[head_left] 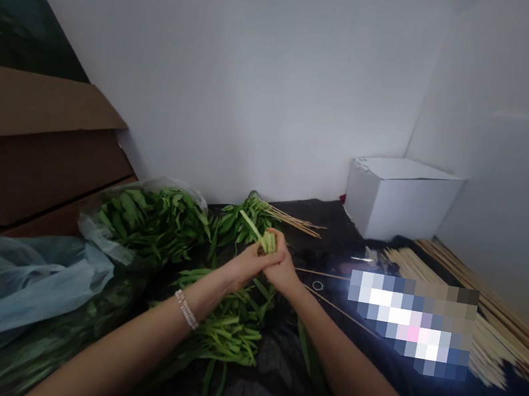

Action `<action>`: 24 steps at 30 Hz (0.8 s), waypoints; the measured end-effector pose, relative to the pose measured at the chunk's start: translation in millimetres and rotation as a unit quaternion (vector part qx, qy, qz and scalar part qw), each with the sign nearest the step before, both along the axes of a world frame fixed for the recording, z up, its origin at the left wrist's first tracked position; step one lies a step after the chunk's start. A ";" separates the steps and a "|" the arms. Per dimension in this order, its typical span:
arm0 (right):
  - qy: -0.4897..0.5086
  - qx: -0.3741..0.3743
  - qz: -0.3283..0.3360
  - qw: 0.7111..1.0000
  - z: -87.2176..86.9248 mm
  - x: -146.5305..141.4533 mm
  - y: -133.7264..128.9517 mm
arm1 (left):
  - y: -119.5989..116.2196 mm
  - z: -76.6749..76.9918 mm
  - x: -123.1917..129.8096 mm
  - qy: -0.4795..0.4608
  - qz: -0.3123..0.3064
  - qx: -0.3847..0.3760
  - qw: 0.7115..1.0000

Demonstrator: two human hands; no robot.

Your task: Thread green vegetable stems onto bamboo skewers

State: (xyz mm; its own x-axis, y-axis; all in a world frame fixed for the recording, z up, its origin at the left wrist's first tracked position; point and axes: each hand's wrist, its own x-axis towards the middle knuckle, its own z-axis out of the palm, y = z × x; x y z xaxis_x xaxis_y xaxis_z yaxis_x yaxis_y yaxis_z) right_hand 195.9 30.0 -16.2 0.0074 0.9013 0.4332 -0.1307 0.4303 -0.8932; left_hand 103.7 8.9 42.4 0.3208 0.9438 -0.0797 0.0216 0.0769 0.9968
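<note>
My left hand [251, 263] and my right hand [282, 263] meet at the middle of the view, both closed around a small bundle of pale green stems [269, 241]. One longer stem sticks out up and to the left. Below the hands lies a pile of cut green leafy stalks [231, 338] on the black sheet [270, 388]. Just behind them rests a leafy bunch with thin sticks [291, 218] pointing right. A thin stick [320, 273] extends to the right of my right hand.
Leafy greens [154, 220] fill a clear plastic bag at the left, beside a bluish plastic bag [16, 285] and a cardboard box [26, 165]. Many thin wooden sticks [500, 332] lie at the right, before a white box [400, 200]. A small ring [317, 286] lies near the right hand.
</note>
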 end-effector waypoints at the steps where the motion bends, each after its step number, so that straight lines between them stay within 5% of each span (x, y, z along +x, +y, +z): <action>1: -0.008 0.002 -0.001 1.000 0.5 -1.3 -1.3 | 1.5 -3.4 0.9 -0.015 0.025 0.002 1.000; 6: 0.068 -0.055 0.148 0.985 14.8 5.4 -3.5 | 22.5 5.4 -15.7 -0.069 0.209 0.046 0.974; 10: 0.210 -0.140 0.028 0.967 24.1 36.2 9.4 | 29.8 32.0 -35.7 0.006 0.246 0.186 0.951; 12: 0.267 -0.178 0.001 0.947 22.1 51.0 17.1 | 19.6 39.0 -36.0 0.114 0.191 0.269 0.937; 14: 0.298 -0.209 -0.005 0.931 16.5 59.2 22.7 | 2.5 37.4 -27.7 0.244 0.041 0.337 0.908; 15: 0.303 -0.219 -0.005 0.927 13.1 60.7 24.6 | -6.5 33.5 -21.0 0.312 -0.061 0.367 0.874; 18: 0.294 -0.229 -0.010 0.928 4.4 59.4 27.2 | -25.6 12.5 1.3 0.470 -0.289 0.446 0.705; 20: 0.287 -0.230 -0.016 0.930 1.7 58.0 27.8 | -28.5 -4.4 12.9 0.515 -0.331 0.484 0.626; 24: 0.292 -0.231 -0.022 0.928 1.6 59.6 28.1 | -21.9 -29.5 21.8 0.545 -0.332 0.509 0.577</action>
